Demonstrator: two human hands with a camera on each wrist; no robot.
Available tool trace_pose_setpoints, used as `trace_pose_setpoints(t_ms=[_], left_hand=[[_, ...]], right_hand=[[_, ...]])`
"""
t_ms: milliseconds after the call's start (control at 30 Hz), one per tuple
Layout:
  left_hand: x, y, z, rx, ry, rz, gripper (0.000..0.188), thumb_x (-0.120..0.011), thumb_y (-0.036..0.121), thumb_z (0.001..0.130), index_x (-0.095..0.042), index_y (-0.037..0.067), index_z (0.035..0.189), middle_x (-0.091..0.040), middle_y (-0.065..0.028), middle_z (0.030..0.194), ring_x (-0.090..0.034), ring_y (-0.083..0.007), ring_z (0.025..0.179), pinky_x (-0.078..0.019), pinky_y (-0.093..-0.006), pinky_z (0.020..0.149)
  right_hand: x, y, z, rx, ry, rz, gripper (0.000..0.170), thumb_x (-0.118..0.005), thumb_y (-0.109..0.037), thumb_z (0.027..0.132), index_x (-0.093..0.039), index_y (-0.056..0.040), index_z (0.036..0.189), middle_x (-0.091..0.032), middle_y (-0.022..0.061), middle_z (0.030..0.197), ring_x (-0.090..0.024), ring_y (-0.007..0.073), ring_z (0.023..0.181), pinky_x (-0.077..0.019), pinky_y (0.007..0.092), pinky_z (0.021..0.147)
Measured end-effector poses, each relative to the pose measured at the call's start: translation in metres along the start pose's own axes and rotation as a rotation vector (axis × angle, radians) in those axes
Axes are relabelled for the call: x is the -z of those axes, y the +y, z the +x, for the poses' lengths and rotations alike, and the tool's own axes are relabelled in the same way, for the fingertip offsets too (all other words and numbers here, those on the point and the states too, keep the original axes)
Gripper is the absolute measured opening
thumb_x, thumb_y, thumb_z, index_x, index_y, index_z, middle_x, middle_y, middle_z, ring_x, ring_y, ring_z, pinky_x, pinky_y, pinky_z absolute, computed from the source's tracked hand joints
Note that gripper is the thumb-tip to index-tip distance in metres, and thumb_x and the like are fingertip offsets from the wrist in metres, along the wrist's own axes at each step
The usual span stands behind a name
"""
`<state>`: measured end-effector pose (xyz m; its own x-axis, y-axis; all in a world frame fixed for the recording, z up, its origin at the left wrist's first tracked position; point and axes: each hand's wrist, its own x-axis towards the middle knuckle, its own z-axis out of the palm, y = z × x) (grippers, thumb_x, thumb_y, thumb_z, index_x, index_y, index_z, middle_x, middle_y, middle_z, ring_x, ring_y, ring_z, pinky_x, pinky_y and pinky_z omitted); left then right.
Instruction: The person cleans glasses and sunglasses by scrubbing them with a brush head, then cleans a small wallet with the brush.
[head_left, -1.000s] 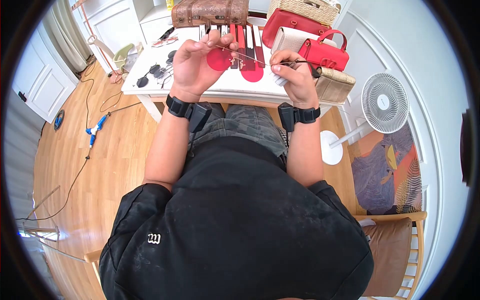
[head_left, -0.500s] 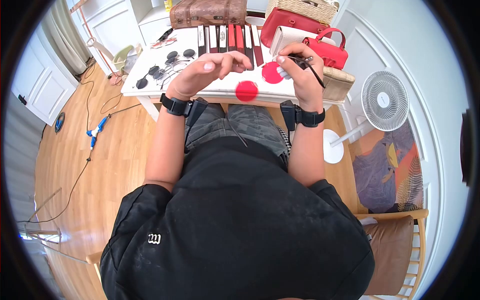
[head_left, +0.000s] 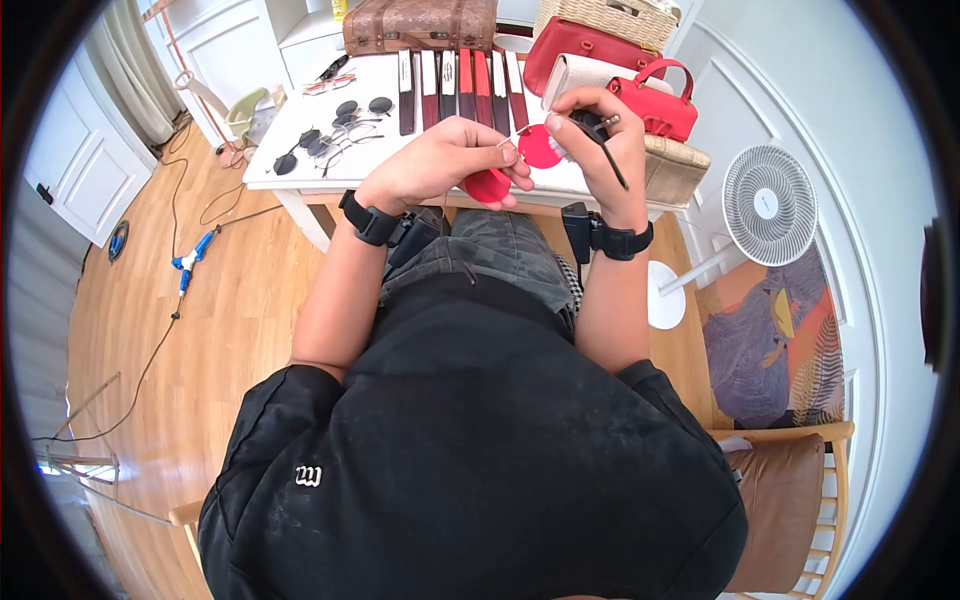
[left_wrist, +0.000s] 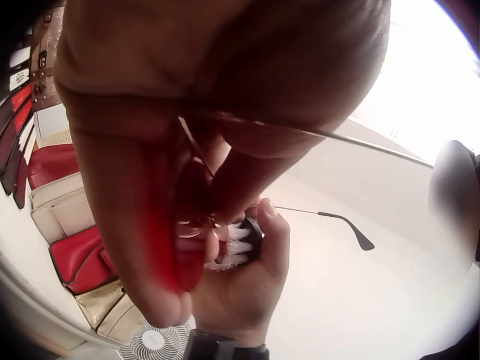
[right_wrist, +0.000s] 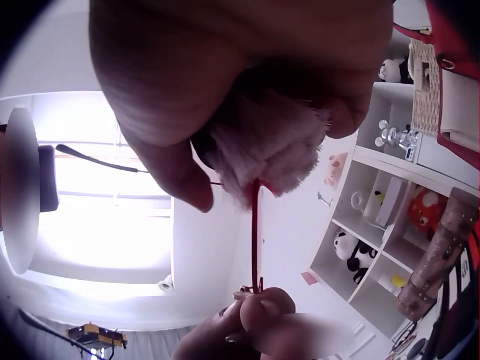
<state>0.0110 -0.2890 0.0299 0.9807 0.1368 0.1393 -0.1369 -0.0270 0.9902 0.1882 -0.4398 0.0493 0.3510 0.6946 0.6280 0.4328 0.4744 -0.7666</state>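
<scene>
Head view: red-lensed glasses (head_left: 540, 147) raised near counter (head_left: 375, 78); left hand (head_left: 445, 160) fingers pinch them, right hand (head_left: 606, 152) fingers clasp white-bristled brush (left_wrist: 234, 247). Loose pinch, hard brushing: might drop them.

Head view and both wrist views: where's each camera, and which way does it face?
Head: on the head, facing forward and down at the table; left hand, right hand, forearms, torso show.
Left wrist: worn there, facing past left fingers toward the right hand.
Right wrist: worn there, facing past right fingers and white fluffy thing toward left fingertips.
Shared: head and left wrist both show the red-lensed glasses and fan.
</scene>
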Motion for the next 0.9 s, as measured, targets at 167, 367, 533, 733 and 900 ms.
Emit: trace_pose_setpoints(t_ms=[167, 367, 533, 733, 900], left_hand=[[-0.016, 0.019, -0.006, 0.0, 0.145, -0.01, 0.036, -0.057, 0.027, 0.11, -0.072, -0.006, 0.113, -0.077, -0.0128, 0.102, -0.077, -0.0195, 0.085, -0.0633, -0.029, 0.073], [-0.02, 0.022, -0.006, -0.127, 0.394, 0.21, 0.035, -0.058, 0.027, 0.109, -0.072, -0.004, 0.115, -0.078, -0.0158, 0.1, -0.077, -0.0208, 0.081, -0.0603, -0.0302, 0.069], [-0.032, 0.039, -0.02, -0.467, 0.836, 1.304, 0.02, -0.066, 0.019, 0.1, -0.076, 0.003, 0.107, -0.072, -0.0172, 0.096, -0.069, -0.0357, 0.076, -0.0534, -0.0415, 0.068], [-0.023, 0.038, -0.024, -0.425, 0.88, 1.439, 0.018, -0.067, 0.02, 0.099, -0.077, 0.007, 0.105, -0.073, -0.0107, 0.093, -0.07, -0.0339, 0.08, -0.0549, -0.0426, 0.071], [-0.02, 0.03, -0.021, -0.249, 0.916, 1.476, 0.017, -0.066, 0.019, 0.098, -0.078, 0.008, 0.106, -0.073, -0.0114, 0.095, -0.07, -0.035, 0.088, -0.0554, -0.0432, 0.077]], right_hand=[[0.01, 0.031, 0.012, 0.163, -0.061, 0.452, 0.029, -0.062, -0.007, 0.089, -0.052, -0.0036, 0.116, -0.065, 0.0093, 0.102, -0.058, 0.0132, 0.095, -0.0471, 0.0282, 0.088], [-0.003, 0.019, 0.009, 0.155, 0.048, 0.367, 0.031, -0.056, -0.002, 0.09, -0.046, -0.0036, 0.12, -0.063, 0.0118, 0.111, -0.057, 0.0157, 0.101, -0.0478, 0.0322, 0.093], [-0.005, 0.017, 0.011, 0.178, 0.184, 0.186, 0.03, -0.068, 0.003, 0.09, -0.055, -0.0021, 0.117, -0.065, 0.0088, 0.111, -0.061, 0.014, 0.1, -0.0522, 0.0291, 0.089], [0.004, 0.013, 0.014, 0.193, 0.434, 0.255, 0.024, -0.071, 0.001, 0.094, -0.058, -0.0005, 0.115, -0.066, 0.0084, 0.113, -0.063, 0.014, 0.099, -0.0532, 0.0289, 0.09], [-0.024, -0.032, -0.002, 0.186, 0.242, 0.3, 0.031, -0.075, 0.001, 0.093, -0.06, 0.0004, 0.12, -0.069, 0.0096, 0.113, -0.066, 0.0152, 0.102, -0.0566, 0.0297, 0.089]])
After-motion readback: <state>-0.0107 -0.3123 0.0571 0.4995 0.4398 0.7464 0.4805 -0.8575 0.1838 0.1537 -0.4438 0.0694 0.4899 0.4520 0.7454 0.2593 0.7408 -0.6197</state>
